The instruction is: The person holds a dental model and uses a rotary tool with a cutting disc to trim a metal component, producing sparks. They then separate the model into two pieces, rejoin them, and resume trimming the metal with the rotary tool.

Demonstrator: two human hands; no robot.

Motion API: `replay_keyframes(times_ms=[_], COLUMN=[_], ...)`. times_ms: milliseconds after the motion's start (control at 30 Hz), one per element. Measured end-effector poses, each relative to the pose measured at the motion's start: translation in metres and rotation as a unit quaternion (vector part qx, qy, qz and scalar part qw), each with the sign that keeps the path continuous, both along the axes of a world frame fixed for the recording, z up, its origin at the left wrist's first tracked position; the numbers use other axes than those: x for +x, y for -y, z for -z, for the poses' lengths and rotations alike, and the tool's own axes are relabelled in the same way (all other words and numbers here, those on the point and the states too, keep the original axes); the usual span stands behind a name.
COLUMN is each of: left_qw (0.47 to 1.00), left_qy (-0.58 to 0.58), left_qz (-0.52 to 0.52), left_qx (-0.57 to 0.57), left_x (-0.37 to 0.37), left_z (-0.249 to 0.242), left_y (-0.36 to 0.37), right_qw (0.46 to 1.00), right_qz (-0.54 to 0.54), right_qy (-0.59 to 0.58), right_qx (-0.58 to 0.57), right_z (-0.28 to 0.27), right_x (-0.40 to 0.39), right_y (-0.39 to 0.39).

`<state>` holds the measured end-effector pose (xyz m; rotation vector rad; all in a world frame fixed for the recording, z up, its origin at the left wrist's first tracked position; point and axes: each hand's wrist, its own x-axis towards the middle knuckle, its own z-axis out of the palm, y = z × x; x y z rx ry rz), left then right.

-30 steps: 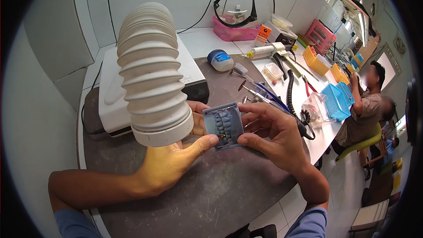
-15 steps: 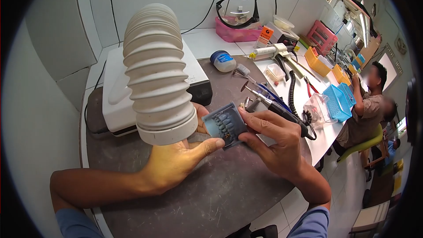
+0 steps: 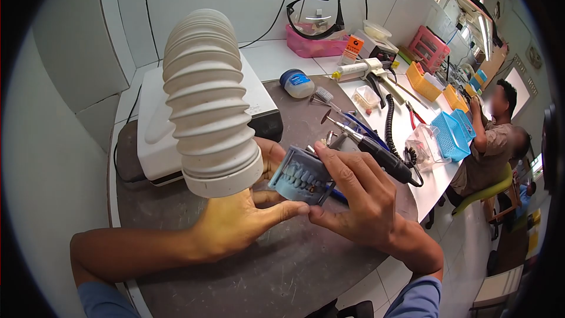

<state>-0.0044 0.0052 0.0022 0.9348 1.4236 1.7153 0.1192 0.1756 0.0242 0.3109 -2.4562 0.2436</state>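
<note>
On the left, the hose [image 3: 206, 100] hides a bit of the left hand [image 3: 235, 218]. If that hand lifted or turned fast, the model [image 3: 297, 191] could bump the hose's hard rim and chip. The left thumb lies along the low edge of the model, and the other left fingers curl behind it, partly hidden, so how hard they press can't be told. The right hand [image 3: 365, 197] holds the other side, with a finger at the top edge and the thumb by the low corner, close to the left thumb tip. Only fingertips seem to hold it there, so a loose pinch or an uneven turn could make the two halves slide, or drop the model on the mat [image 3: 265, 282]. Behind the right hand lies the drill [image 3: 385, 164] with a disc [image 3: 325, 116] on its tip, so a hand going back without care might get scratched.

The model is between the hands, just right of the hose mouth, and seems to be up off the mat. Its teeth [image 3: 303, 175] look toward the person. The line where the rows meet runs long ways, sloping down from left to right, and the whole model leans that way too
</note>
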Motion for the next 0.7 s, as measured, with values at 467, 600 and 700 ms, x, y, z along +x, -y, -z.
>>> replay_keyframes(times_ms=[467, 600, 700], left_qw=[0.79, 0.793, 0.792], left_qy=[-0.606, -0.599, -0.599], left_qz=[-0.022, -0.021, -0.028], left_qx=[0.086, 0.107, 0.119], left_x=[-0.024, -0.024, -0.024], left_z=[-0.012, -0.012, -0.012], left_y=[-0.006, -0.006, -0.005], right_qw=[0.999, 0.999, 0.998], right_qz=[-0.022, -0.036, -0.042], right_qy=[0.006, 0.0, -0.009], right_qx=[0.028, 0.023, 0.036], right_z=[0.005, 0.003, 0.001], right_x=[0.004, 0.003, 0.003], right_y=[-0.008, -0.01, -0.01])
